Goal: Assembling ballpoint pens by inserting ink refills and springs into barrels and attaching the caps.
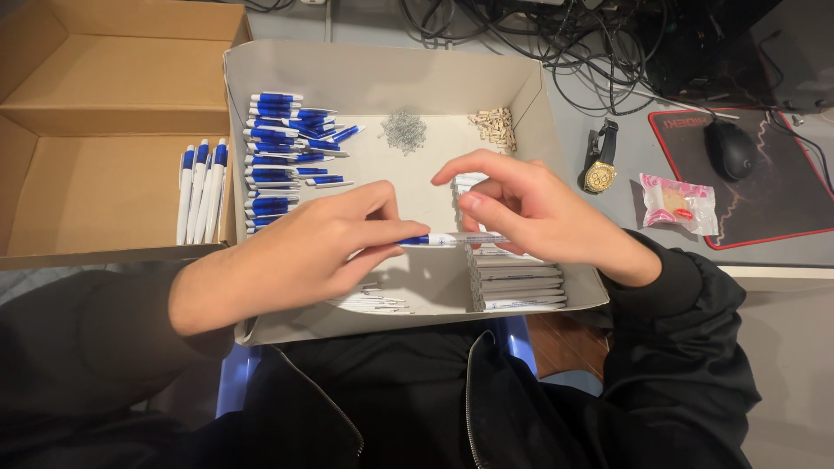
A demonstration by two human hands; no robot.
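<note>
Both grips pinched one blue-and-white pen: left hand at its blue end, right hand at its barrel, above the grey box. Assembly step; joining needed axial alignment.

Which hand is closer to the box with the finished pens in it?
Probably the left hand. It pinches the blue end of the pen, and the brown box with four finished pens sits on its side. The right hand is farther off, above the grey stack.
</note>
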